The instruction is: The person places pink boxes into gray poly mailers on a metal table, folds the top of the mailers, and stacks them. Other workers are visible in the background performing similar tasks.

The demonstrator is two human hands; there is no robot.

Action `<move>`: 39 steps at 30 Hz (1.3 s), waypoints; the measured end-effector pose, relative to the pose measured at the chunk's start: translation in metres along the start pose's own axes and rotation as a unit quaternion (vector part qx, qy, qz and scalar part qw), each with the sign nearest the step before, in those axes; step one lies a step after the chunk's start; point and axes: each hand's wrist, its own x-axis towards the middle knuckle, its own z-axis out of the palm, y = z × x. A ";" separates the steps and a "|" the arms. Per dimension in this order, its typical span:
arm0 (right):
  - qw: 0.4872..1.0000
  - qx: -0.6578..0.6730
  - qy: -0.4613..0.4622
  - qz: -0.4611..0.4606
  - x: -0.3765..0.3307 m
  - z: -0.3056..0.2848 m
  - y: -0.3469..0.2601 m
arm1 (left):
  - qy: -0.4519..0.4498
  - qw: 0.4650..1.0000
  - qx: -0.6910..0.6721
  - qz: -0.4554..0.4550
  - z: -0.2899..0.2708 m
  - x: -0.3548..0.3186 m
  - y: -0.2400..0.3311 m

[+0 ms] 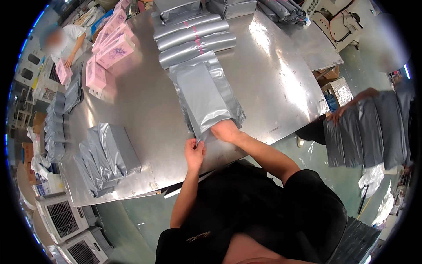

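Here the left hand (pixel 194 152) pinches the near edge of a grey plastic mailer bag (pixel 203 97) between thumb and fingers, while the right hand (pixel 225 130) is pushed into the bag's open mouth, its fingers hidden inside, so I cannot tell whether they are spread or curled. The bag lies flat on the shiny metal tabletop (pixel 272 79), near its front edge, on top of a few more flat bags of the same kind. Its film is smooth and dull silver-grey, bulging squarely around something boxy inside.

Beyond it lies a row of filled grey parcels (pixel 195 37), long and rounded, some crossed by a pink strip. To the left, pink rectangular cartons (pixel 112 46) stand and lean in a cluster. Nearer the front left corner sits a heap of bulky wrapped grey packages (pixel 107 156), creased and glossy.

At the right rim another person's hand (pixel 340 113) holds dark grey bags (pixel 365 132), partly cut off.
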 end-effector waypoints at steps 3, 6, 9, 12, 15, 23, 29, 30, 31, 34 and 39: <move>0.990 0.066 0.114 -0.059 -0.017 0.015 -0.009 | -0.001 0.991 -0.119 -0.059 -0.003 -0.009 0.010; 0.958 0.135 0.215 -0.130 -0.024 0.021 -0.023 | -0.009 0.975 -0.184 -0.120 -0.006 -0.019 0.022; 0.943 0.135 0.261 -0.153 -0.024 0.027 -0.036 | -0.030 0.963 -0.227 -0.143 -0.011 -0.017 0.017; 0.949 0.106 0.245 -0.169 -0.036 0.033 -0.032 | -0.059 0.967 -0.197 -0.154 -0.014 -0.013 0.018; 0.980 0.068 0.097 -0.161 -0.106 0.041 0.016 | -0.044 0.970 -0.178 -0.158 -0.029 -0.018 0.013; 0.987 -0.068 -0.141 0.030 -0.223 -0.050 0.135 | -0.097 0.668 0.524 0.519 -0.035 -0.014 0.101; 0.849 -0.248 0.243 -0.399 -0.074 -0.103 0.104 | -0.212 0.524 0.615 0.550 -0.026 0.014 0.111; 0.829 -0.246 0.238 -0.443 -0.058 -0.093 0.110 | -0.211 0.530 0.611 0.549 -0.027 0.018 0.107; 0.807 -0.243 0.229 -0.486 -0.046 -0.083 0.117 | -0.209 0.538 0.607 0.547 -0.028 0.021 0.101; 0.822 -0.212 0.159 -0.505 -0.034 -0.072 0.131 | -0.206 0.627 0.545 0.517 -0.028 0.026 0.095; 0.863 0.491 0.025 -0.117 -0.033 -0.055 0.123 | -0.107 0.976 0.107 0.158 -0.032 0.020 0.079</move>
